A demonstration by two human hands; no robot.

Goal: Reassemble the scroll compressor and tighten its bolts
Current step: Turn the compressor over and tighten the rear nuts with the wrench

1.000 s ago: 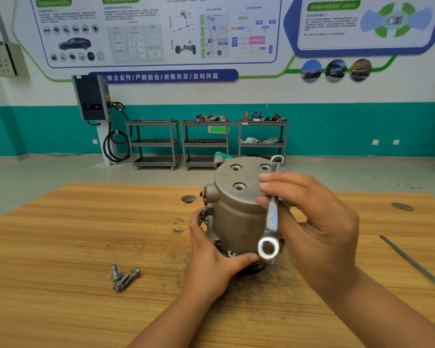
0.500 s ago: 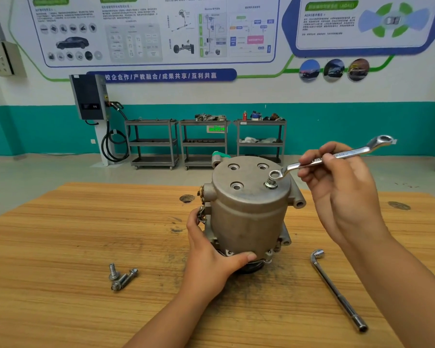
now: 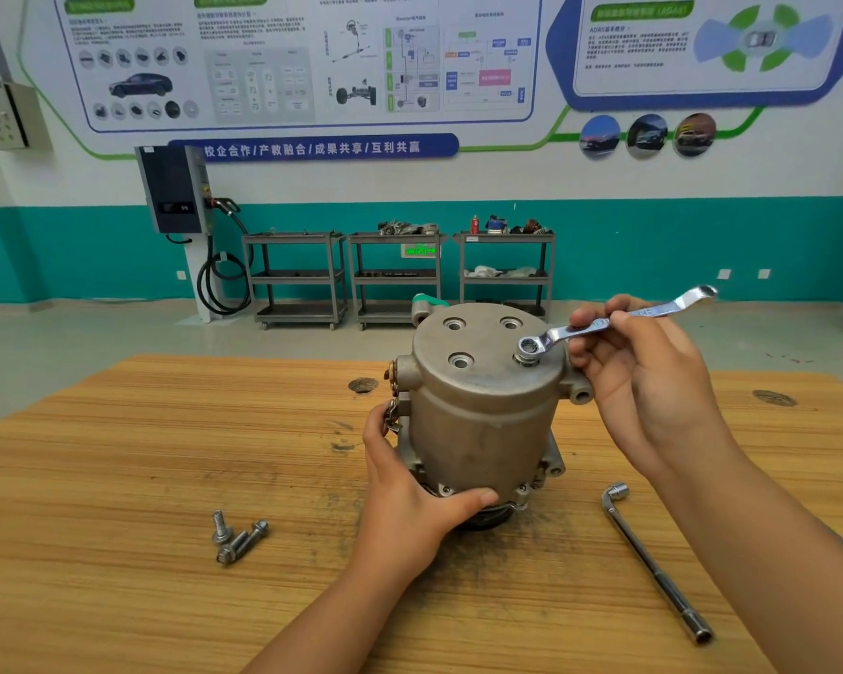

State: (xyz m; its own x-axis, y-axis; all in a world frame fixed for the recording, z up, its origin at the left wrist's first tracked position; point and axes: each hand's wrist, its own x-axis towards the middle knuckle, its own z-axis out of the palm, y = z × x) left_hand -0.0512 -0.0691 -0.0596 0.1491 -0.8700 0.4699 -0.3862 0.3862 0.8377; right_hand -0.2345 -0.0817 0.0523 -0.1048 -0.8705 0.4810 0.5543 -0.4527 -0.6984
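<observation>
**Ring spanner (image 3: 604, 327) seated on a top bolt (image 3: 528, 358)**

The scroll compressor (image 3: 478, 425) is standing upright on the wooden table (image 3: 118, 479). The left hand (image 3: 405, 508) is gripping its lower housing. The right hand (image 3: 648, 381) is pinching the ring spanner's shank, with the ring end sitting over 1 bolt. 3 loose bolts (image 3: 237, 537) are lying to the left, and an L-shaped socket wrench (image 3: 653, 561) is lying to the right.

1 head-worn view looks forward and down, close over the table (image 3: 118, 479).
</observation>
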